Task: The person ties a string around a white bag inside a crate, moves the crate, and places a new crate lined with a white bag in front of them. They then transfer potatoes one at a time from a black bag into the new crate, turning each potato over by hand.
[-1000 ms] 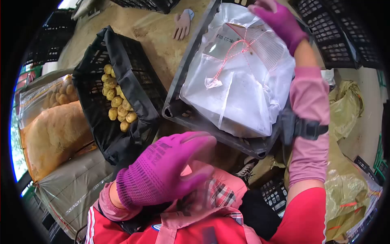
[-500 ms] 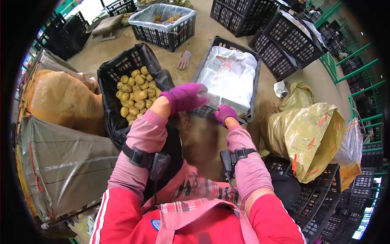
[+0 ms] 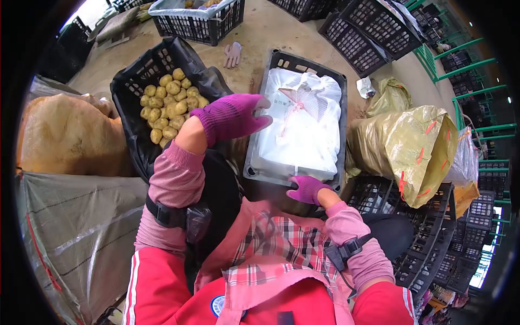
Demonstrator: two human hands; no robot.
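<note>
My left hand (image 3: 232,116), in a purple knit glove, hovers between two crates with its fingers curved and apart, holding nothing. My right hand (image 3: 307,190), gloved alike, is closed on the near rim of a black plastic crate (image 3: 342,116). White plastic film (image 3: 303,143) with a printed sheet and red marks covers that crate's contents, so what lies under it is hidden. To the left, a tilted black crate with dark lining (image 3: 127,89) holds many potatoes (image 3: 170,105).
A big tan sack (image 3: 67,135) and grey sheeting (image 3: 86,233) stand at left. Yellow woven bags (image 3: 403,146) lie at right beside dark crates (image 3: 422,238). A loose glove (image 3: 232,54) lies on the floor ahead, near a blue-lined crate (image 3: 200,24). More crates (image 3: 374,32) are stacked behind.
The film-covered crate has come closer to my body, with my right hand at its near rim. My left hand has drawn back from that crate. The view has shifted too.
</note>
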